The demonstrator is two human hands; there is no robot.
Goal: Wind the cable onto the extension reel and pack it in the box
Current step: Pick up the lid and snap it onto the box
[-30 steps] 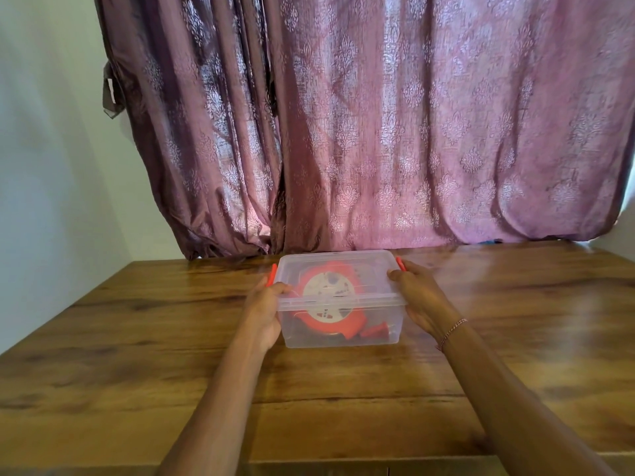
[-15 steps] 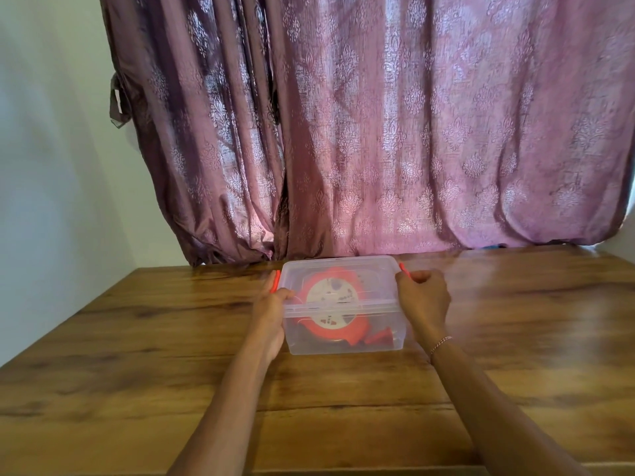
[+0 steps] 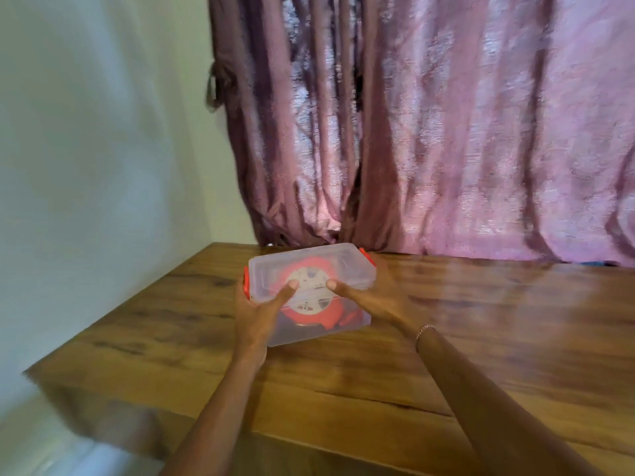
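**Hands shift from the latches to the lid top**

Half a second ago both hands were at the box's ends, by the red latches. Now the left hand [image 3: 256, 312] clasps the near left corner with its thumb stretched across the lid, and the right hand [image 3: 369, 300] lies along the near right side, a thumb or finger pressing on the lid beside the left thumb. The view has also swung leftward and is smeared, so I cannot tell whether the right hand's hidden fingers curl round the wall.

That reads as a last press-down: the packing looks all but done.

The box [image 3: 347, 259] is clear plastic, lidded, sitting on the wooden surface [image 3: 481, 338] near the curtain [image 3: 446, 132]. Inside, the red reel [image 3: 305, 297] with its pale round face lies flat; its cable is not distinguishable.
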